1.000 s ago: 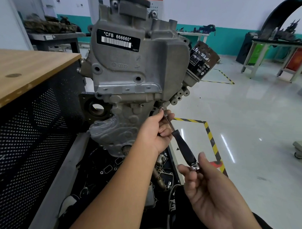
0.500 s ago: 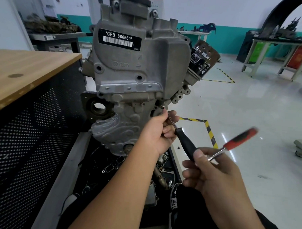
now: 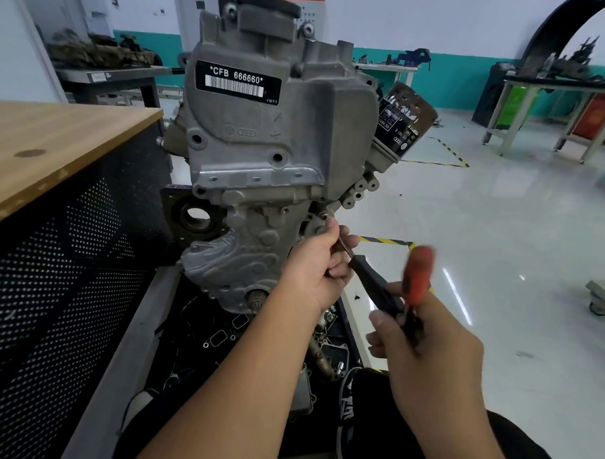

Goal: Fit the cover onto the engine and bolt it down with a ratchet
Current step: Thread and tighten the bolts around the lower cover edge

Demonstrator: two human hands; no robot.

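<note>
— Cover, grey cast aluminium (image 3: 262, 152), sits on the engine above and left of both hands?
— Yes. The left hand (image 3: 313, 267) is nearer, fingers curled round the ratchet's thin steel shaft (image 3: 343, 248) just below the bolt hole (image 3: 324, 216).
— And the right hand (image 3: 424, 347)?
— Closed around the black extension's (image 3: 374, 283) rear end and blurred red handle (image 3: 418, 274). The tool's long axis runs up-left toward that hole.

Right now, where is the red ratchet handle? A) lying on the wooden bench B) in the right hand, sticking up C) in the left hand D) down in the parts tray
B: the right hand grips the ratchet, its blurred red handle sticking up, while the left hand steadies the shaft near the engine.
</note>
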